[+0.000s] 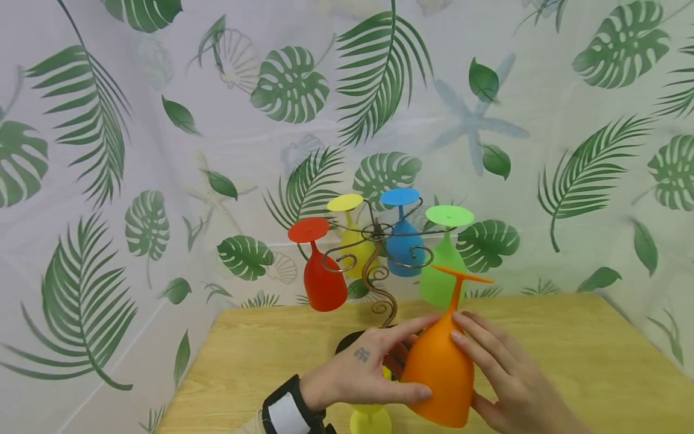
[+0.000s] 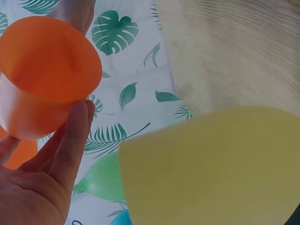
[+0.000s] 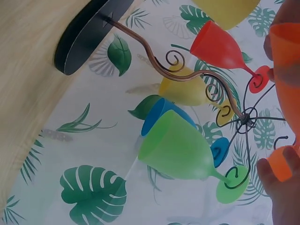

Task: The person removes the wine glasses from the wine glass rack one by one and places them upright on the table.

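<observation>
An orange plastic goblet (image 1: 441, 367) is held upside down, its foot up and its bowl opening downward, in front of a metal stemware rack (image 1: 378, 231). My left hand (image 1: 363, 367) grips the bowl from the left, thumb across its front. From the right, my right hand (image 1: 509, 377) holds the same goblet, fingers along the bowl's shoulder by the stem. Hanging by their feet from the curled rack arms are a red goblet (image 1: 323, 280), a yellow goblet (image 1: 352, 256), a blue goblet (image 1: 403, 247) and a green goblet (image 1: 443, 274). The orange foot overlaps the green bowl in the head view.
On the wooden table (image 1: 244, 361), the rack's black round base (image 1: 347, 342) is partly hidden behind my left hand. Another yellow goblet (image 1: 371, 421) stands near the front, looming large in the left wrist view. Leaf-printed cloth (image 1: 217, 150) covers the walls behind.
</observation>
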`<control>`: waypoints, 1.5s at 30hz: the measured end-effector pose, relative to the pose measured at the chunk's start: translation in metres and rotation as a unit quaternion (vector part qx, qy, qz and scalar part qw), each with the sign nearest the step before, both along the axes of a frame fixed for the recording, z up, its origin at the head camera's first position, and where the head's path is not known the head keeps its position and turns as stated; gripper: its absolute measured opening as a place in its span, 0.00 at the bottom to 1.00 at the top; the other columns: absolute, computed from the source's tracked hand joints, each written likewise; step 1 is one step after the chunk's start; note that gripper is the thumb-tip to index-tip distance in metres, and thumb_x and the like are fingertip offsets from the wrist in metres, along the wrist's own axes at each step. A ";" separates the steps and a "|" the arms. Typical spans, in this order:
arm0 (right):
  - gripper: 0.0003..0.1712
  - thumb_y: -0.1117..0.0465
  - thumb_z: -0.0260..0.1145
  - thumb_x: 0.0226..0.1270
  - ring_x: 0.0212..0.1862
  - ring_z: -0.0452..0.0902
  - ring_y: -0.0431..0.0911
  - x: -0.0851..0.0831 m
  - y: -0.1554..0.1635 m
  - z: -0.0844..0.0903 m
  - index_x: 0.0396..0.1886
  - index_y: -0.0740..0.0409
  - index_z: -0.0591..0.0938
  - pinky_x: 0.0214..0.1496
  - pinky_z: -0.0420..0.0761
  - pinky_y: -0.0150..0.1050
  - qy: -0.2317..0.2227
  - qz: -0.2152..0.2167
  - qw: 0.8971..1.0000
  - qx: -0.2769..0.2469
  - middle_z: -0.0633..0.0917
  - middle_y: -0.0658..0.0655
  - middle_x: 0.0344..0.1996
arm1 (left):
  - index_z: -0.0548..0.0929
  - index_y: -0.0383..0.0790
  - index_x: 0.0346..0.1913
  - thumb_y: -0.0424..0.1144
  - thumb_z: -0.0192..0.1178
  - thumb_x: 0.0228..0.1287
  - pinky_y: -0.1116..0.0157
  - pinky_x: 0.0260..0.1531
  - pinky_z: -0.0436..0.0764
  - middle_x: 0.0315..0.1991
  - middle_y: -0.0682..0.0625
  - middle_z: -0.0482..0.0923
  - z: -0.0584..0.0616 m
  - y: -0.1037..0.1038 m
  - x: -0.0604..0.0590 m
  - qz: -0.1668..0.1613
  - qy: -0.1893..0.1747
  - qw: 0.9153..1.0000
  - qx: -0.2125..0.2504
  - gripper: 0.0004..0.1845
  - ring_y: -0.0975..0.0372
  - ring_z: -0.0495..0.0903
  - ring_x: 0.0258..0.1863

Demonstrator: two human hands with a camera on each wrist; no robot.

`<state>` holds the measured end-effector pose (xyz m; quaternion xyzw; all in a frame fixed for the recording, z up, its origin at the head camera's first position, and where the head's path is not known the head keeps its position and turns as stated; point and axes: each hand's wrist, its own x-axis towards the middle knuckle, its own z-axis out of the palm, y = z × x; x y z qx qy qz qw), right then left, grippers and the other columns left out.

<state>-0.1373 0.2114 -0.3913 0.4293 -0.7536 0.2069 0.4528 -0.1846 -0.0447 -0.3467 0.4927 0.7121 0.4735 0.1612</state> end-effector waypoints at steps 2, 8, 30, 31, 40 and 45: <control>0.38 0.39 0.54 0.78 0.78 0.58 0.50 0.001 0.000 -0.002 0.63 0.71 0.77 0.79 0.56 0.30 -0.001 0.004 1.000 0.016 0.74 0.72 0.67 | 0.57 0.65 0.79 0.47 0.63 0.68 0.67 0.45 0.87 0.54 0.49 0.82 -0.002 -0.001 -0.001 -0.002 -0.016 1.000 -0.005 0.40 0.74 0.83 0.44; 0.35 0.35 0.58 0.74 0.78 0.56 0.57 0.000 -0.002 -0.002 0.63 0.59 0.80 0.83 0.50 0.41 0.023 0.023 0.999 0.035 0.72 0.73 0.69 | 0.56 0.64 0.80 0.60 0.58 0.71 0.68 0.46 0.87 0.55 0.48 0.83 -0.003 -0.003 -0.004 -0.006 -0.021 1.000 -0.015 0.39 0.74 0.83 0.46; 0.46 0.47 0.78 0.61 0.71 0.68 0.47 0.005 -0.005 -0.009 0.65 0.77 0.71 0.69 0.71 0.26 -0.122 0.141 0.979 -0.083 0.74 0.70 0.67 | 0.60 0.54 0.80 0.69 0.45 0.74 0.71 0.41 0.86 0.57 0.50 0.84 0.012 -0.018 0.008 0.007 0.065 0.996 -0.056 0.38 0.76 0.80 0.43; 0.46 0.47 0.77 0.61 0.69 0.70 0.45 0.006 -0.006 -0.010 0.65 0.77 0.71 0.64 0.74 0.24 -0.132 0.133 0.978 -0.089 0.75 0.68 0.67 | 0.61 0.54 0.79 0.67 0.47 0.74 0.70 0.42 0.86 0.58 0.49 0.83 0.011 -0.019 0.008 0.009 0.051 0.997 -0.049 0.38 0.76 0.80 0.45; 0.51 0.55 0.83 0.53 0.64 0.76 0.41 0.006 -0.013 -0.015 0.68 0.77 0.68 0.58 0.80 0.27 -0.192 0.122 0.967 -0.115 0.78 0.64 0.65 | 0.60 0.56 0.79 0.65 0.53 0.72 0.66 0.45 0.87 0.61 0.47 0.82 0.005 -0.026 0.007 0.019 -0.004 0.999 -0.033 0.38 0.73 0.82 0.49; 0.60 0.73 0.87 0.34 0.62 0.78 0.39 0.006 -0.015 -0.022 0.71 0.75 0.66 0.51 0.84 0.28 -0.236 0.115 0.953 -0.153 0.78 0.62 0.63 | 0.59 0.58 0.79 0.65 0.54 0.72 0.66 0.47 0.87 0.61 0.46 0.83 0.003 -0.027 0.005 0.017 -0.002 0.999 -0.028 0.38 0.72 0.82 0.51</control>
